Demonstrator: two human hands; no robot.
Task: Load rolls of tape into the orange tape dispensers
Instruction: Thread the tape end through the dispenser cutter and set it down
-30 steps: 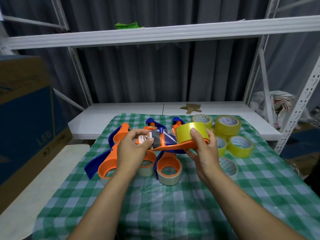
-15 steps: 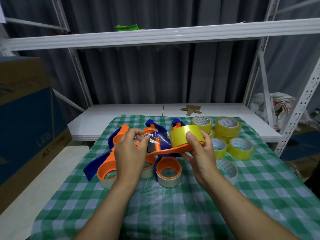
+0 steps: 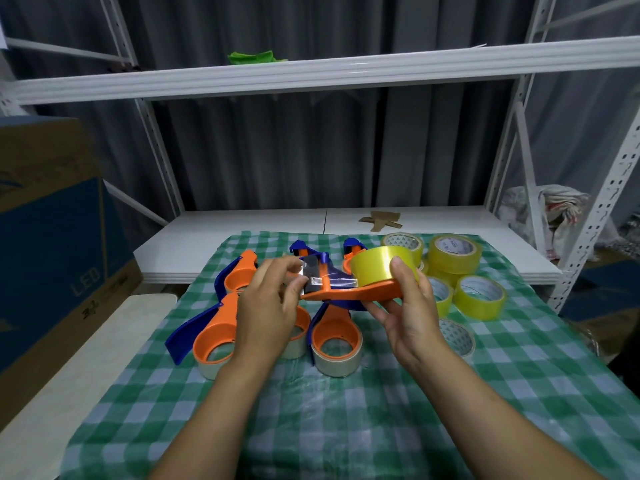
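Observation:
My right hand [image 3: 410, 313] grips an orange tape dispenser [image 3: 349, 292] held flat above the table, thumb pressed on the yellow tape roll [image 3: 375, 268] seated in it. My left hand [image 3: 268, 306] pinches the clear free end of the tape [image 3: 330, 280], stretched across the dispenser's blade end. Below my hands lie several orange and blue dispensers [image 3: 334, 337] with pale rolls in them. Loose yellow tape rolls [image 3: 479, 296] sit at the right of the checked cloth.
The green checked cloth [image 3: 346, 410] covers the table. A big cardboard box [image 3: 52, 244] stands at the left. White metal shelving [image 3: 311, 74] runs behind and above, with a cardboard scrap [image 3: 381, 220] on its lower board.
My left hand has drawn the tape end along the dispenser toward the blade. The dispenser has levelled out and sits slightly lower and to the right.

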